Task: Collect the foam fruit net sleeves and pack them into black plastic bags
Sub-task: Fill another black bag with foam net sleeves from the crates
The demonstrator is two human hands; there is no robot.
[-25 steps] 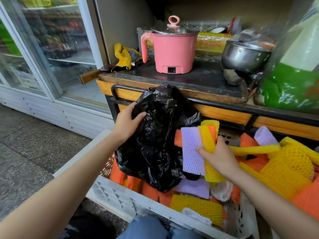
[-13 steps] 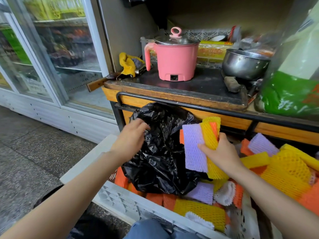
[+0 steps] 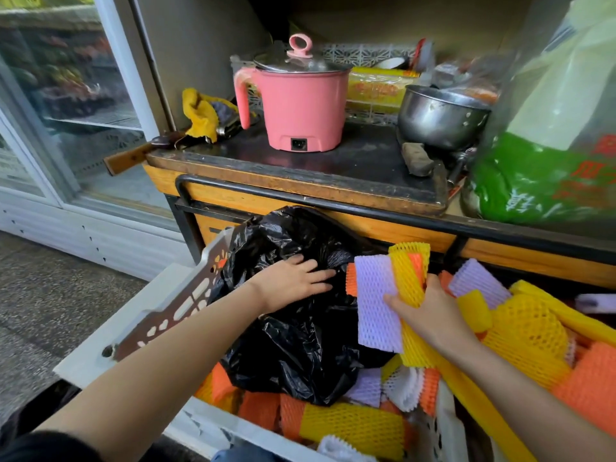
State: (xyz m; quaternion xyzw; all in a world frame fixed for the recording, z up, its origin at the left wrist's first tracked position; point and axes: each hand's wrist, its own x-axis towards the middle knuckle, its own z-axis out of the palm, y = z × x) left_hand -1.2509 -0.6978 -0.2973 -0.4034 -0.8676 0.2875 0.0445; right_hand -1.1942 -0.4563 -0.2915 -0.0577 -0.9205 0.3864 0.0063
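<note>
Foam net sleeves (image 3: 376, 305), a purple, yellow and orange bundle, are gripped in my right hand (image 3: 430, 311) just beside the black bag (image 3: 300, 345), which lies on loose sleeves in the white crate (image 3: 160, 305). My left hand (image 3: 293, 285) rests spread on the bag. I judge this the loading step; next I must find and open the bag's mouth.

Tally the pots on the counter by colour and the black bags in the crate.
Pink pot: 1
Steel pot: 1
Black bag, under the left hand: 1
Total: 3
</note>
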